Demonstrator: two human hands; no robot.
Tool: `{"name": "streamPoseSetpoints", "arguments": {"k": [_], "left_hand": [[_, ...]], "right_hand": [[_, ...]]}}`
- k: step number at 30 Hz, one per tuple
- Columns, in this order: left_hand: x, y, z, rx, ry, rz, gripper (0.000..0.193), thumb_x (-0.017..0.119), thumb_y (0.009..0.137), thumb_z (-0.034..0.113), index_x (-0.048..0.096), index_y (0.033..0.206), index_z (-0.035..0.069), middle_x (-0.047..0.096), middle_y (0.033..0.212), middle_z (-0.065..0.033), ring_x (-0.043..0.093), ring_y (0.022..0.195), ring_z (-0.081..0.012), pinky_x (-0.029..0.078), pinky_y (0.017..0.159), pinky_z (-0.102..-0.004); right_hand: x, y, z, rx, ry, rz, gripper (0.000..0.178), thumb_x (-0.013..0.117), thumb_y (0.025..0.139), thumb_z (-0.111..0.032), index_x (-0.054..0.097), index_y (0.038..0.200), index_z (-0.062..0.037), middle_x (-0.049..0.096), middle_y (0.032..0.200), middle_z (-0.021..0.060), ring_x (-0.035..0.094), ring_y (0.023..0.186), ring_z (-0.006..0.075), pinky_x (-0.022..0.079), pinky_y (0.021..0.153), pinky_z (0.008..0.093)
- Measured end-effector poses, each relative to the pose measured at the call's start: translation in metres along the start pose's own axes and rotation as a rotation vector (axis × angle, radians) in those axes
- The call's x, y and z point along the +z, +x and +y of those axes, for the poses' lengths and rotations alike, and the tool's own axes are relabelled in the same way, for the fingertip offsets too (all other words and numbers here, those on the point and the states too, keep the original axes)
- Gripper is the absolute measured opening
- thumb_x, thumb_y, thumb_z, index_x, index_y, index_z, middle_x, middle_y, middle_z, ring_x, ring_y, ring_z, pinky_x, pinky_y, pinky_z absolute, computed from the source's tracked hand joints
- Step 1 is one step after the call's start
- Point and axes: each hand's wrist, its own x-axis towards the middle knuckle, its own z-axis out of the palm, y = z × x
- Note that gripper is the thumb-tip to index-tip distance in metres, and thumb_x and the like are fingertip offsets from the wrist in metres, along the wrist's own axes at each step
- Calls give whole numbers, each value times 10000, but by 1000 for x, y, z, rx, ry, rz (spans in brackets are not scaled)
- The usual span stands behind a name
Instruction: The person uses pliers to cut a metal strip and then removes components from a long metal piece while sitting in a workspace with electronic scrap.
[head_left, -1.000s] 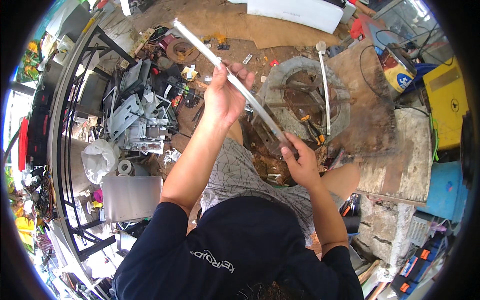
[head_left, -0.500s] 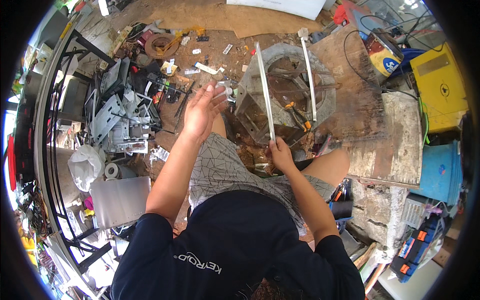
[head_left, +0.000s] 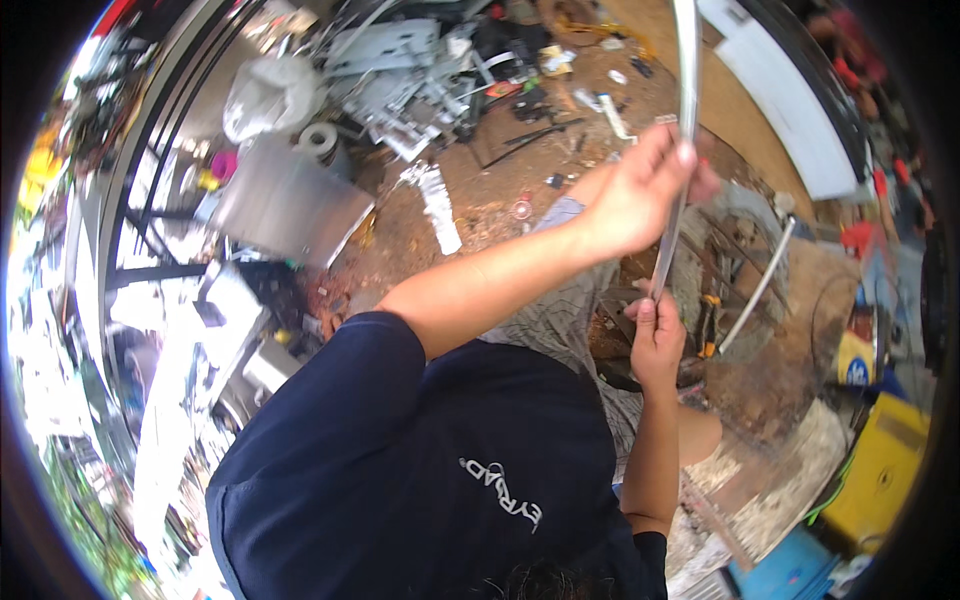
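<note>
Right of centre, I note left hand (head_left: 632,200), fingers (head_left: 656,142) closed round pale strip (head_left: 687,70), right hand (head_left: 657,345) pinching its lower end, orange-handled pliers (head_left: 710,325) near.

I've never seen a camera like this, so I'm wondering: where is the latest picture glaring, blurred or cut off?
Head view: the left edge is washed out by bright light; head view: the silver strip shines above the left hand; head view: the metal sheet looks smeared, perhaps by motion; head view: a dark, curved border frames everything.
</note>
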Motion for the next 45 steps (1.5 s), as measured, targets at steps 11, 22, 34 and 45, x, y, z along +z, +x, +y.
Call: {"name": "streamPoseSetpoints", "arguments": {"k": [11, 22, 34, 45], "left_hand": [[-364, -113, 89, 69, 744, 998, 315, 561, 949, 256, 578, 1160, 23, 602, 1081, -98, 607, 933, -168, 560, 748, -301], [-606, -259, 59, -550, 938, 1340, 440, 591, 886, 321, 524, 1202, 22, 610, 1093, -128, 599, 926, -213, 519, 702, -340], [-560, -164, 76, -694, 1022, 1440, 683, 638, 843, 439, 441, 1288, -41, 545, 1266, -153, 553, 1097, -293, 479, 881, -444], [-478, -78, 49, -570, 1057, 794, 524, 591, 921, 281, 410, 1365, 70, 468, 788, 11, 439, 666, -68, 363, 555, -246]], "right_hand": [[-5, 20, 9, -20, 82, 57, 527, 631, 904, -222, 448, 1350, -9, 579, 1222, 189, 586, 1064, 245, 467, 899, 344], [-57, -79, 151, 521, -139, 231, 588, 662, 866, -355, 507, 1287, 25, 616, 1168, 188, 607, 1071, 266, 482, 888, 341], [-159, -49, 194, 568, -576, 625, 493, 623, 839, -369, 588, 1214, -51, 637, 1115, 181, 606, 1031, 331, 470, 889, 409], [-197, 13, 248, 734, -523, 401, 428, 648, 829, -374, 637, 1151, -92, 664, 1065, 151, 612, 1026, 326, 478, 887, 422]]}}
